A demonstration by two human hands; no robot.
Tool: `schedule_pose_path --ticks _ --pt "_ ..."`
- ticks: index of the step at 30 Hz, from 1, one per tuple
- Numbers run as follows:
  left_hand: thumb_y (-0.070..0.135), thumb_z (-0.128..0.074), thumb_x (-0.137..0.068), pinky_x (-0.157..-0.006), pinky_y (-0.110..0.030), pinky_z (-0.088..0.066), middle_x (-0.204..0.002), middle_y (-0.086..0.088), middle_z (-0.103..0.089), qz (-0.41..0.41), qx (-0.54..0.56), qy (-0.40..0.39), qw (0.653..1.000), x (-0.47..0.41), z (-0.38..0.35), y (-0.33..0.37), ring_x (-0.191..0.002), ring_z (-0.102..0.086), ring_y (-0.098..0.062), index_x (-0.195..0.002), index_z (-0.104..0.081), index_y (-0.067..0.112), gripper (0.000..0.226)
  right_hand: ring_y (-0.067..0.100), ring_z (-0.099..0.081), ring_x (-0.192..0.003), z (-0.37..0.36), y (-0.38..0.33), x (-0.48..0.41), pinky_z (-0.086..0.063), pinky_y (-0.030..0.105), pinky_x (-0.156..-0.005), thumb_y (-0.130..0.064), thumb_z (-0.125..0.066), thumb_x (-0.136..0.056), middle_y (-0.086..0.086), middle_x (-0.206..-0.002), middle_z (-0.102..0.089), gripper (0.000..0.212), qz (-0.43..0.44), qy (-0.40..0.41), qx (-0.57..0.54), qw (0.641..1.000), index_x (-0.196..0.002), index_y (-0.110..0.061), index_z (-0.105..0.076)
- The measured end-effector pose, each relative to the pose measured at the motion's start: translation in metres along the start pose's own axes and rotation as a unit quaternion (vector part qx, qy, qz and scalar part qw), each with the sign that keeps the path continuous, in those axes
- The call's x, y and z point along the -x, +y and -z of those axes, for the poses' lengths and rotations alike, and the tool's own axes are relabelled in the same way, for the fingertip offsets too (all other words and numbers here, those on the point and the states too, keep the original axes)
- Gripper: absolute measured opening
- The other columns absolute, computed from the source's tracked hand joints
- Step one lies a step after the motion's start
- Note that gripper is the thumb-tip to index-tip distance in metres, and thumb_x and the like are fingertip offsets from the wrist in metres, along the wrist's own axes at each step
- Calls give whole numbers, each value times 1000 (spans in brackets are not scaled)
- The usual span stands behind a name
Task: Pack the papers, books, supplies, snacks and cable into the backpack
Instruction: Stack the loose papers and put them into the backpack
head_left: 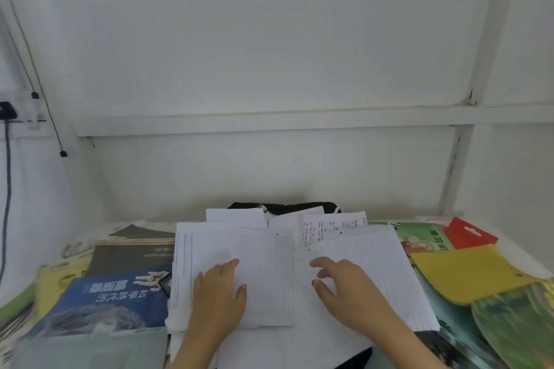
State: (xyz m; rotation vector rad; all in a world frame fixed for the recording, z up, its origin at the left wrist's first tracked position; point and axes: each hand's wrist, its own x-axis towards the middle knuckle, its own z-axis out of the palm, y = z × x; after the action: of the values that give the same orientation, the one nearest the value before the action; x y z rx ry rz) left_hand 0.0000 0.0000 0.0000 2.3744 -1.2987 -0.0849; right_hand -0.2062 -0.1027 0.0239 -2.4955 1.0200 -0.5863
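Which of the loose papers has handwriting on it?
The far sheet just beyond the right hand, dark script on it; the rest are blank or ruled.

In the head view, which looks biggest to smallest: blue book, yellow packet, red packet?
1. blue book
2. yellow packet
3. red packet, though it lies farther back and partly covered, so unsure.

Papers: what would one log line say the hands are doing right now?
papers: loose pile | left hand: flat on pile | right hand: fingers loosely bent, over pile | backpack: black, partly hidden behind pile
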Motion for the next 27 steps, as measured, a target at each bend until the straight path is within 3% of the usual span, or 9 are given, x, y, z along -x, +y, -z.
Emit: schedule_pose_path --ticks 3,6,8,10,15,18,22,24,27 --pt "32 -43 -96 -116 -36 -5 -150 2 -31 48 4 28 998 6 -3 -6 -142 -19 -20 -144 -25 25 52 9 -49 -108 -16 -6 1 -38 20 -94 -39 -43 -96 -8 -119 -59 40 9 -25 7 1000 -136 -33 -40" --pt "25 -52 -92 -111 -33 -24 -138 -3 -47 66 117 21 991 6 -7 -10 -131 -38 -20 -137 -39 21 47 11 -50 -107 -29 -15 2 -35 20 -93 -37 -42 -97 -6 -117 -61 42 21 -29 11 999 -138 -30 -38" --pt "17 -57 -90 -96 -24 -35 -122 -1 -55 68 226 27 971 5 -3 -9 -115 -48 -15 -129 -47 18 40 11 -50 -105 -34 -16 1 -32 19 -91 -35 -41 -98 -6 -113 -62 42 25 -17 16 999 -139 -28 -36" --pt "11 -59 -89 -87 -22 -36 -108 4 -56 92 308 17 947 4 2 -7 -107 -50 -13 -118 -52 20 31 10 -52 -102 -38 -17 0 -33 17 -88 -33 -42 -98 -5 -110 -64 43 15 -13 12 1000 -139 -26 -36" --pt "4 -60 -88 -69 -17 -39 -94 -1 -61 128 429 -9 894 2 12 -4 -94 -56 -16 -103 -58 19 22 3 -52 -97 -40 -20 -5 -38 9 -77 -30 -54 -93 -9 -105 -59 37 -75 -21 -139 987 -129 -28 -47" --pt "1 -59 -88 -81 -22 -38 -96 -4 -62 135 450 -15 883 4 11 -5 -96 -56 -18 -105 -58 16 23 1 -54 -95 -38 -24 -8 -38 6 -67 -24 -60 -89 -11 -103 -59 26 -119 -16 -268 956 -113 -32 -53" --pt "0 -58 -88 -88 -28 -40 -99 -5 -62 142 467 -30 872 7 7 -4 -102 -57 -21 -106 -59 14 24 8 -57 -97 -38 -31 -11 -49 13 -65 -14 -62 -87 -1 -113 -55 26 -165 -38 -415 894 -109 -27 -59" --pt "1 -57 -88 -93 -31 -43 -103 -6 -62 140 464 -35 874 10 4 -4 -104 -56 -22 -105 -60 16 23 13 -58 -98 -40 -31 -11 -52 15 -65 -5 -59 -87 1 -117 -54 27 -173 -38 -423 889 -106 -24 -61" --pt "-2 -55 -88 -92 -32 -43 -109 -5 -59 135 473 -30 870 14 1 -4 -105 -55 -20 -99 -62 22 27 12 -53 -108 -38 -26 -8 -54 20 -77 -1 -54 -88 -4 -123 -50 35 -178 -23 -403 898 -112 -24 -59"
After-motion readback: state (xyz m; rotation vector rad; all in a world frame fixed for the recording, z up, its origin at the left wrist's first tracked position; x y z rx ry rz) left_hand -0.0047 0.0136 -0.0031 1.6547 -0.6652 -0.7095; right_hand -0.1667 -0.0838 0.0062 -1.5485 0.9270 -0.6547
